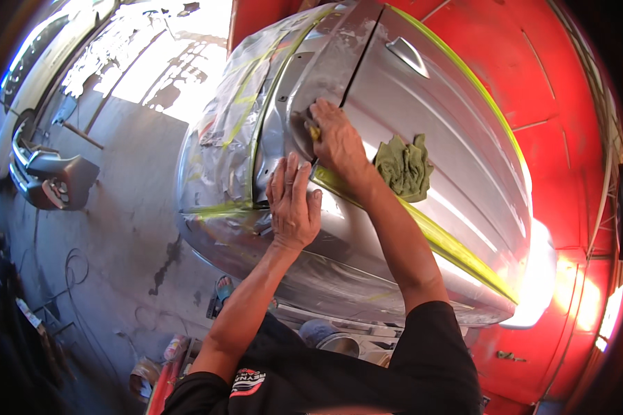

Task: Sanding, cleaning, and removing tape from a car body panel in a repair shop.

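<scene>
My right hand (339,142) is closed around a small piece with a yellow edge (314,131), pressed against the grey car panel (329,66); the fingers hide most of the piece, so its kind is unclear. Just below and left of it, my left hand (294,207) lies on the bodywork with its fingers stretched out, holding nothing. A crumpled olive-green cloth (403,166) rests on the silver door (457,159), to the right of my right wrist. Yellow-green masking tape (450,249) runs along the body edge beneath my right forearm.
Taped masking sheets (232,104) cover the car's left part. A door handle (408,57) sticks out farther up. A grey bumper (55,176) lies on the concrete floor (135,221) at left. By my body stands a bucket (340,344). A red wall (505,55) rises beyond the car.
</scene>
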The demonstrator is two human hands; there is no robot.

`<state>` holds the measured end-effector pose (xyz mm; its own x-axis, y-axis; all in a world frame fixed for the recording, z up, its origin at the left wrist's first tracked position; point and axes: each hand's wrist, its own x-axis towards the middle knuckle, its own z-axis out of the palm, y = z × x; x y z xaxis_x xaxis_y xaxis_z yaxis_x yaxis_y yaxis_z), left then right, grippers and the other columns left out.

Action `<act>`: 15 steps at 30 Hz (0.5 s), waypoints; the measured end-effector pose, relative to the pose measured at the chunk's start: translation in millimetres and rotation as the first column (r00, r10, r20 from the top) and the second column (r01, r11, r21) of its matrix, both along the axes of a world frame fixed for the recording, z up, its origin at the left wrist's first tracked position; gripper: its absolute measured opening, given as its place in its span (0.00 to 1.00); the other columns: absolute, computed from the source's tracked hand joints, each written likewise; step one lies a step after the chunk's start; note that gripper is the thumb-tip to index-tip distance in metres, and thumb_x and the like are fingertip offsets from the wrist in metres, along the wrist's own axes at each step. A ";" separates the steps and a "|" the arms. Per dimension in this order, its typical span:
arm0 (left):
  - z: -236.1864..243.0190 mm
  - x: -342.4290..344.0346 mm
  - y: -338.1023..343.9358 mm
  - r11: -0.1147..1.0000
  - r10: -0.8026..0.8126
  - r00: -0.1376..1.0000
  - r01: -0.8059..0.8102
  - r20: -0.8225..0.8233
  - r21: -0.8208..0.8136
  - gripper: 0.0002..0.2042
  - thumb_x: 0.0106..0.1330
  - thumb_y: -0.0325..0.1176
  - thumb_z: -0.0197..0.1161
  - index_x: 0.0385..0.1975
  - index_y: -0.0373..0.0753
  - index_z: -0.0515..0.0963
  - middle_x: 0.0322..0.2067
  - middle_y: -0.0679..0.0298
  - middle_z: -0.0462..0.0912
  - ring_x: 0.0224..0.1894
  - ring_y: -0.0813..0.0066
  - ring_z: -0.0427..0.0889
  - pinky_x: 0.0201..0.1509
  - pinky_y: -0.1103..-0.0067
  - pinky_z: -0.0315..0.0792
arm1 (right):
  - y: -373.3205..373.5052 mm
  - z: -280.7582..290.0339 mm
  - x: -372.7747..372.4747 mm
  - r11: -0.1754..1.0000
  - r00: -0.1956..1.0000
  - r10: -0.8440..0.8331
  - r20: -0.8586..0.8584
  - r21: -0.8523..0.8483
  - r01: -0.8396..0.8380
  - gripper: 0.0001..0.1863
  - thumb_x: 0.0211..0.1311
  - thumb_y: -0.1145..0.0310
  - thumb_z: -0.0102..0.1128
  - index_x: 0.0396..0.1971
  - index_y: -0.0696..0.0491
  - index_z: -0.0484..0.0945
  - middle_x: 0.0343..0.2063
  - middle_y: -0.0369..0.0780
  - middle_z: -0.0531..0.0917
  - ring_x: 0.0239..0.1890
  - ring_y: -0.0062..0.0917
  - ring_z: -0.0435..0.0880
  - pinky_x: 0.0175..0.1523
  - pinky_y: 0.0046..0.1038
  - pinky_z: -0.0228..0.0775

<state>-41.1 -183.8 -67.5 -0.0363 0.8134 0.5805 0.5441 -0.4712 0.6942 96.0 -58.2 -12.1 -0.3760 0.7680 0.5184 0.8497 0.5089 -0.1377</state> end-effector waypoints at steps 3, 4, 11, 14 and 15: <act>8.7 23.3 1.1 0.999 -0.046 0.998 0.045 0.040 0.024 0.24 0.75 0.38 0.55 0.67 0.32 0.70 0.71 0.44 0.68 0.73 0.41 0.64 0.76 0.54 0.53 | 52.9 -4.7 44.5 0.994 0.999 -0.041 -0.022 0.102 0.044 0.17 0.63 0.69 0.56 0.48 0.62 0.80 0.51 0.53 0.83 0.55 0.49 0.80 0.63 0.45 0.70; 7.1 20.1 1.7 0.999 -0.038 0.999 0.037 0.037 0.012 0.24 0.75 0.38 0.55 0.67 0.32 0.70 0.71 0.44 0.68 0.73 0.41 0.64 0.76 0.54 0.53 | 67.4 3.9 39.0 0.989 0.992 -0.127 0.016 -0.074 0.128 0.17 0.64 0.66 0.57 0.47 0.62 0.81 0.48 0.53 0.84 0.49 0.50 0.82 0.59 0.46 0.74; 5.1 12.5 0.2 1.000 -0.019 0.999 0.019 0.046 0.009 0.24 0.72 0.37 0.58 0.66 0.35 0.71 0.70 0.45 0.70 0.72 0.39 0.64 0.75 0.52 0.54 | 13.2 37.8 38.4 0.791 0.743 -0.562 -0.364 -0.499 0.354 0.20 0.73 0.55 0.60 0.41 0.60 0.82 0.31 0.49 0.85 0.36 0.38 0.85 0.42 0.40 0.73; 4.2 14.8 -0.3 1.000 -0.025 0.998 0.024 0.055 0.004 0.23 0.73 0.38 0.57 0.65 0.35 0.72 0.70 0.45 0.69 0.73 0.40 0.63 0.75 0.52 0.54 | -42.9 34.6 63.8 0.845 0.418 -0.508 -0.753 -0.530 0.072 0.17 0.71 0.56 0.65 0.41 0.57 0.83 0.29 0.36 0.84 0.35 0.20 0.82 0.36 0.27 0.71; 3.9 15.7 -0.4 0.999 -0.033 0.998 0.032 0.052 0.019 0.23 0.73 0.38 0.57 0.65 0.35 0.72 0.70 0.45 0.69 0.73 0.40 0.63 0.75 0.52 0.54 | -60.2 35.5 62.7 0.852 0.412 -0.500 -0.762 -0.518 0.077 0.17 0.71 0.56 0.65 0.41 0.57 0.83 0.29 0.36 0.84 0.35 0.20 0.82 0.36 0.27 0.71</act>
<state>-25.4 -184.2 -63.6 -0.0404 0.8041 0.5932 0.4914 -0.5009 0.7125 158.7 -118.4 23.4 0.3752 0.9225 0.0905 0.2644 -0.0130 -0.9643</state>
